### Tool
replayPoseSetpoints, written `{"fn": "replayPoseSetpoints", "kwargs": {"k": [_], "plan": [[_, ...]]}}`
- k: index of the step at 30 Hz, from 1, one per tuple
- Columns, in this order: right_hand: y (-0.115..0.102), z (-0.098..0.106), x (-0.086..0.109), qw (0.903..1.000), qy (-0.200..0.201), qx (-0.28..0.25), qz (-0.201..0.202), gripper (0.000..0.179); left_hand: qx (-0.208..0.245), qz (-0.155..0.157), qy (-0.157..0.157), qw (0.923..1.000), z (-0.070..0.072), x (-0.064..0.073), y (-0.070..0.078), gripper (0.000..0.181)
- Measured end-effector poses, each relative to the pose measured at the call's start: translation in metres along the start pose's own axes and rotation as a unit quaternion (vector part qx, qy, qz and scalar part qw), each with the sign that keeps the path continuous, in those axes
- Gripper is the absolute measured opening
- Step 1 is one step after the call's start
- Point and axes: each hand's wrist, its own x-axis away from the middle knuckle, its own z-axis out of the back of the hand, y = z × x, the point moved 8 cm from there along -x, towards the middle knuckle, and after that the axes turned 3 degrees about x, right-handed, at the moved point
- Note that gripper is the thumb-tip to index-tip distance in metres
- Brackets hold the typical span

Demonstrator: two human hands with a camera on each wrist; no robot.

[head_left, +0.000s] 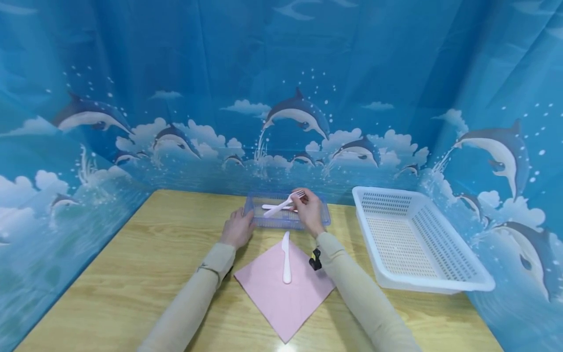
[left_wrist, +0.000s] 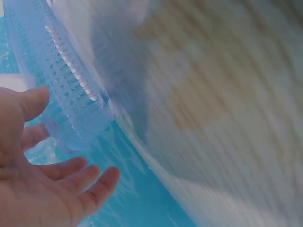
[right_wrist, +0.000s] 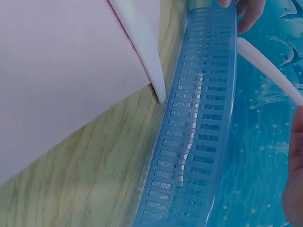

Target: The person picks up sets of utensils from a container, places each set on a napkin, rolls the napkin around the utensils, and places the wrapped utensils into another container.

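A pale pink plastic fork [head_left: 283, 204] is held in my right hand [head_left: 310, 210], tines toward the fingers, above a translucent blue slotted basket [head_left: 274, 224]. In the right wrist view the fork's handle [right_wrist: 270, 71] slants across beyond the basket's rim. Another pale utensil [head_left: 273, 207] lies inside the basket, partly hidden by the fork and hand. My left hand [head_left: 238, 229] is at the basket's left end; in the left wrist view its fingers are spread loosely, thumb and forefinger close against the basket's corner [left_wrist: 90, 127].
A pale knife [head_left: 287, 264] lies on a pink square napkin [head_left: 272, 288] in front of the blue basket. A large white slotted basket [head_left: 374, 254] stands at the right on the wooden table [head_left: 167, 234]. A blue dolphin-printed curtain [head_left: 220, 73] surrounds the back and sides.
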Motion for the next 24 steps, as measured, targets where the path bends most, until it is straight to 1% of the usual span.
{"fn": "replayPoseSetpoints", "kwargs": {"k": [3,6,8,13,16,18,20,22,24], "plan": [[-0.003,0.001,0.000,0.9995,0.011,-0.029,0.004,0.018,0.004,-0.001,-0.001,1.0000,0.001,0.001,0.003,0.048],[-0.006,0.002,0.000,0.9987,0.019,-0.046,0.010,0.020,0.007,-0.004,0.008,0.9999,0.005,0.002,0.007,0.050],[-0.008,0.002,0.000,0.9987,0.018,-0.047,0.011,0.021,0.003,-0.007,0.016,0.9998,0.008,0.003,0.011,0.050],[-0.008,0.001,0.002,0.9999,0.008,-0.014,-0.004,0.021,-0.005,-0.015,0.033,0.9993,0.014,0.005,0.017,0.050],[-0.006,0.001,0.003,0.9998,0.001,0.015,-0.016,0.024,-0.003,-0.031,0.054,0.9981,0.017,0.009,0.021,0.048],[-0.005,0.001,0.004,0.9993,-0.004,0.031,-0.021,0.028,-0.003,-0.047,0.070,0.9964,0.019,0.014,0.024,0.040],[-0.004,0.001,0.005,0.9990,-0.009,0.038,-0.024,0.032,-0.002,-0.064,0.076,0.9950,0.020,0.018,0.027,0.030],[-0.004,0.001,0.005,0.9988,-0.012,0.041,-0.025,0.035,0.009,-0.076,0.066,0.9949,0.019,0.022,0.030,0.020],[-0.004,0.001,0.006,0.9988,-0.015,0.041,-0.024,0.037,0.026,-0.079,0.037,0.9958,0.015,0.024,0.032,0.013]]}}
